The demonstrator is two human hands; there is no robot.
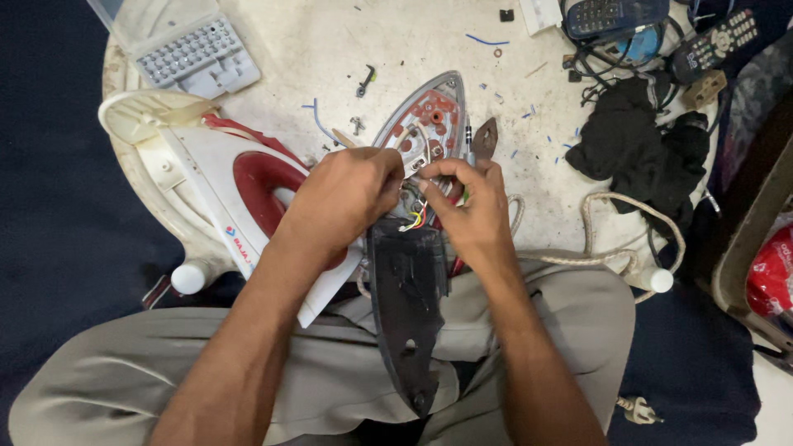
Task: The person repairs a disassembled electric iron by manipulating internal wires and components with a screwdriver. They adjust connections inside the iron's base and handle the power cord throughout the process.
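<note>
An opened clothes iron lies across my lap and the round white table (pixel 330 33). Its grey soleplate with red inner parts (pixel 429 111) points away from me, and its dark base shell (pixel 409 306) rests on my thighs. Coloured wires (pixel 415 220) show where the two meet. My left hand (pixel 347 194) pinches something small at the wiring, fingers closed. My right hand (pixel 467 202) grips a thin tool with a green-and-red handle (pixel 467 149) at the same spot. The iron's white and red top cover (pixel 239 190) lies to the left.
A clear bit case (pixel 194 54) sits at the back left. Screws (pixel 357 125) and blue wire scraps are strewn on the table. A black cloth (pixel 632 140), a remote control (pixel 714 41), a handset (pixel 615 15) and tangled cables sit at the right. A braided cord (pixel 595 256) loops near my right knee.
</note>
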